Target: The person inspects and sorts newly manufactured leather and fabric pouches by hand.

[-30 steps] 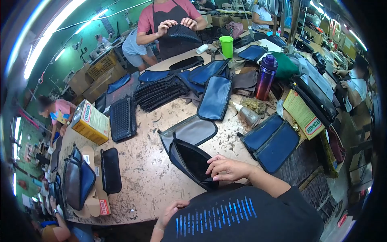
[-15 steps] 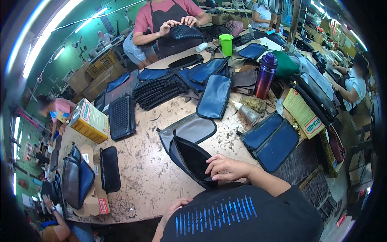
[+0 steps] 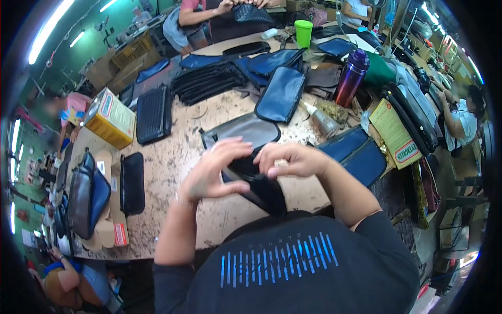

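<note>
A black zip pouch (image 3: 265, 194) stands propped against my front at the table's near edge, its mouth gaping toward the far side. The curled fingers of my right hand (image 3: 293, 158) grip its upper rim, thumb on the near side. My left hand (image 3: 215, 170) hovers over the pouch's left side, fingers stretched and thumb spread apart, holding nothing. Just beyond both hands lies a flat grey pouch piece (image 3: 246, 130) with dark edging, partly covered by my fingers. To the right, a blue pouch panel (image 3: 361, 154) lies partly behind my right forearm.
A blue pouch (image 3: 281, 94), a stack of black pouches (image 3: 206, 82) and a woven black pouch (image 3: 154, 115) lie farther back. A yellow can (image 3: 111, 119), purple bottle (image 3: 353, 78), green cup (image 3: 303, 34) and glue bottle (image 3: 321, 121) stand around. Across the table, a person handles a woven pouch (image 3: 252, 14).
My left hand has risen from the table's near edge to the pouch. My right hand stays at the pouch's rim, and the pouch has been drawn closer to my body. The view has tilted down.
</note>
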`<state>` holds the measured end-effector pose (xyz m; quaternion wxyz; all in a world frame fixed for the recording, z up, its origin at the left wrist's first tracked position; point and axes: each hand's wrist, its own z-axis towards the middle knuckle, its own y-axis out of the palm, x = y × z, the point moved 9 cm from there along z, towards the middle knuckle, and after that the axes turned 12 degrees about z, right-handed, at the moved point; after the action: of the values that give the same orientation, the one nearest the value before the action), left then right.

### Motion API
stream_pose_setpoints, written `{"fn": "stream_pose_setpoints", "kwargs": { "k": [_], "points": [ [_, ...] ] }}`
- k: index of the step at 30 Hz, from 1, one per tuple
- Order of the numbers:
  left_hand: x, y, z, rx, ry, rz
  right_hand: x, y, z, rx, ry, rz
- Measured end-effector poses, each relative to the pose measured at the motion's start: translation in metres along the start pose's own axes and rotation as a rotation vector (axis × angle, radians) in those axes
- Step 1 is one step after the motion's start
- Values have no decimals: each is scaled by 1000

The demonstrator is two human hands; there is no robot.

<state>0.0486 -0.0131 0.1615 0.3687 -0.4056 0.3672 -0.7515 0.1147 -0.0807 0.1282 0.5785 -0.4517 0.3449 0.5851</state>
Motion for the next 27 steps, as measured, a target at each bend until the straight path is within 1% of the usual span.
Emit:
{"fn": "stream_pose_setpoints", "kwargs": {
  "k": [1,2,4,5,6,7,8,10,11,12,14,15,16,18,20,22,23,25,26,27],
  "points": [
    [-7,5,12,-68,25,-61,0,-10,-1,40,15,135],
    [-18,17,18,-192,-122,-194,0,-18,-3,83,28,263],
    [-28,40,21,-466,-275,-339,8,-31,-13,203,31,493],
    [-28,41,24,-471,-260,-340,13,-36,-19,244,40,569],
    [-28,49,22,-534,-296,-417,16,-38,-23,259,38,564],
    [-28,58,18,-601,-337,-496,21,-41,-27,289,32,633],
    [-29,63,18,-615,-334,-504,25,-42,-30,318,27,707],
    [-19,61,29,-456,-55,-335,28,-39,-32,311,4,707],
    [-14,63,31,-325,18,-394,32,-40,-33,341,-12,761],
    [-9,64,32,-323,15,-394,36,-42,-33,367,-30,812],
    [-20,91,17,-652,-277,-307,41,-42,-35,365,-40,838],
    [-23,93,14,-645,-343,-322,44,-42,-37,376,-33,855],
    [-23,90,12,-643,-341,-323,48,-43,-39,391,-27,871],
    [-22,71,12,-603,-312,-206,53,-42,-42,367,-55,839],
    [-15,63,11,-608,-286,-178,69,-35,-44,405,101,768],
    [-23,70,2,-697,-305,-61,83,-32,-43,381,93,778],
    [-34,83,-6,-744,-324,-28,95,-32,-45,386,174,656],
    [-49,103,-15,-738,-341,-41,117,-31,-48,400,361,426],
    [-54,110,-18,-725,-347,-48,118,-27,-48,374,357,454],
    [-54,113,-19,-735,-349,-74,121,-27,-49,410,360,487]
  ]
}}
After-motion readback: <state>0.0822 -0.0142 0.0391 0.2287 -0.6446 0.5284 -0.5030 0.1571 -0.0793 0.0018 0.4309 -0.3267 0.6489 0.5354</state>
